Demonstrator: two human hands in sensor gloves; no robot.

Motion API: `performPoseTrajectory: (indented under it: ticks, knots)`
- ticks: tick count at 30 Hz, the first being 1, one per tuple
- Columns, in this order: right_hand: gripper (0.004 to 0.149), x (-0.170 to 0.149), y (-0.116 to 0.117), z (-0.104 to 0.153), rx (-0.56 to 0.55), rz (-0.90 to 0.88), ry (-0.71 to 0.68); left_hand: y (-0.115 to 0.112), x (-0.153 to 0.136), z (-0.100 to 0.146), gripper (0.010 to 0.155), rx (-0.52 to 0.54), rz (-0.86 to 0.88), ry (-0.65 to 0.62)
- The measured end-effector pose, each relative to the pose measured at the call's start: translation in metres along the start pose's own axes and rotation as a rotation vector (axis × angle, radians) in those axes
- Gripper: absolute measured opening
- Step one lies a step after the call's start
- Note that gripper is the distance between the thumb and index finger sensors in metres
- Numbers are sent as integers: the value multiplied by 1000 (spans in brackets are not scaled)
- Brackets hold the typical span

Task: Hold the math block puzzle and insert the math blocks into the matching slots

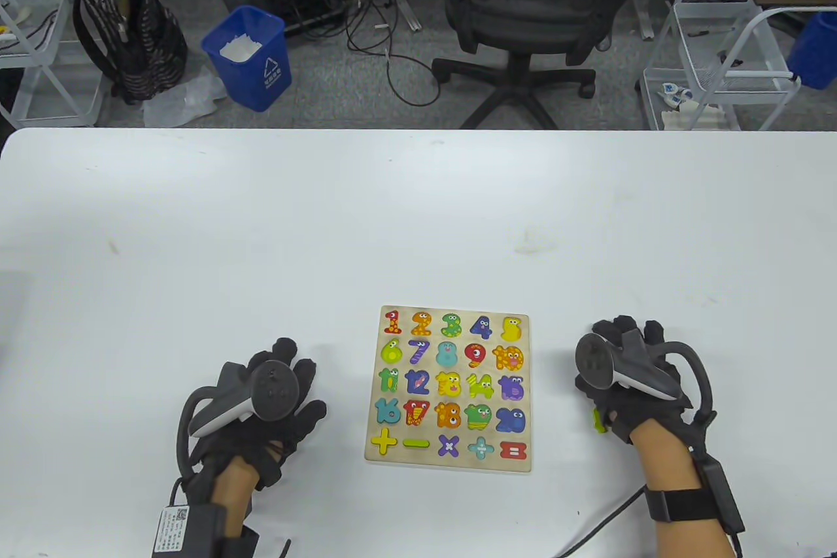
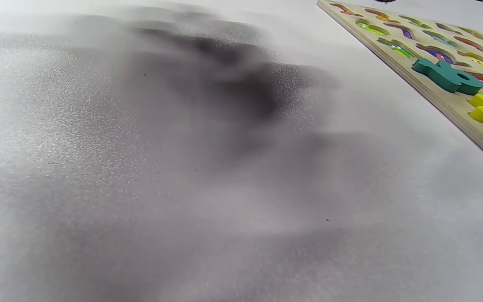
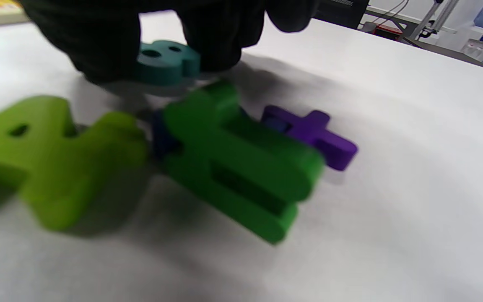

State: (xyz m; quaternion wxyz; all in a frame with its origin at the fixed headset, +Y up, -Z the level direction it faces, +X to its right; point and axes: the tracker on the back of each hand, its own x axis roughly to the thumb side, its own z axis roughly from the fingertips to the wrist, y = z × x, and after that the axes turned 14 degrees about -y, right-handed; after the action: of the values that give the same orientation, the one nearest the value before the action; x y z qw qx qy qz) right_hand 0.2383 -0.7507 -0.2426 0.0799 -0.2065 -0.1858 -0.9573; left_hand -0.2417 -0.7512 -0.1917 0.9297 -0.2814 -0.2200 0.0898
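A: Status?

B: Pick step. My right hand (image 1: 626, 381), lower right of the table view, pinches a teal block (image 3: 167, 63) off the loose pile: lime block (image 3: 53, 159), green block (image 3: 241, 167), purple cross (image 3: 317, 134).

A: Board?

B: Puzzle board (image 1: 448, 388) sits bottom centre. My left hand (image 1: 261, 404) lies spread, holding nothing, beside it, not touching. Next, I reckon: steady the board, match the teal block's slot.

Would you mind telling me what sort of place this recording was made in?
Probably an office or lab workspace: beyond the white table stand a black office chair, a blue waste bin, tangled floor cables and white wire carts.
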Motion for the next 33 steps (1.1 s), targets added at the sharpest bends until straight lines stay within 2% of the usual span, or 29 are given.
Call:
performPoseTrajectory:
  ticks: [10, 15, 25, 33]
  knots:
    - [68, 26, -8, -4, -63, 73, -88, -1, 1, -1, 73, -1, -4, -7]
    - [68, 35, -13, -4, -107, 163, -84, -1, 1, 0, 73, 3, -2, -6]
    - [68, 46, -19, -10, -136, 89, -146, -2, 0, 1, 73, 4, 6, 5]
    - [67, 61, -24, -22, -118, 118, -157, -2, 1, 2, 73, 3, 3, 7]
